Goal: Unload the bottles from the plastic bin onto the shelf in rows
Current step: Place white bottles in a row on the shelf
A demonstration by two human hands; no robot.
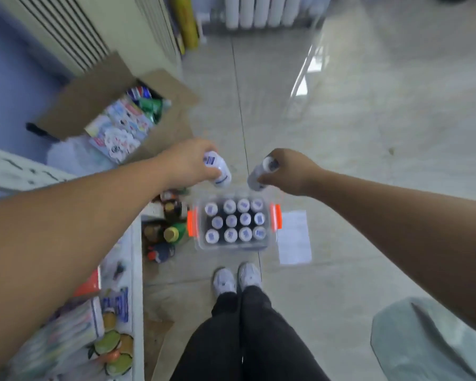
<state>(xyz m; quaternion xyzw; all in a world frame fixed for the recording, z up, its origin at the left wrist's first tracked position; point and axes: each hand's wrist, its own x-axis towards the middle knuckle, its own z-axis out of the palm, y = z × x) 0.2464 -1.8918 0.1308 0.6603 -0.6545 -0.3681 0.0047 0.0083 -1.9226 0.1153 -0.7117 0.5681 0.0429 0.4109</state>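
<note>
**Two bottles lifted above the bin**

Head view: the left hand (188, 163) is closed around a small white plastic bottle with a blue-printed label (217, 170), held tilted above the floor just beyond the bin's far-left corner. The right hand (289, 171) is wrapped around a second white bottle (261, 171), also tilted, its cap end pointing toward the camera — both bottles are clear of the bin and near each other.

Below them, on the pale tiled floor (368, 133), stands the clear plastic bin with orange side latches (231, 244). Twelve white-capped bottles (235, 220) stand upright in it in three rows of four.

Left of the bin, the white metal shelf (136, 270) holds mixed drink bottles on its low level, just beside the bin's left latch. An open brown cardboard box (102, 105) of colourful packets lies further back on the left. The person's white sneakers (237, 279) stand directly behind the bin — a white sheet of paper (294, 237) lies to its right.
</note>
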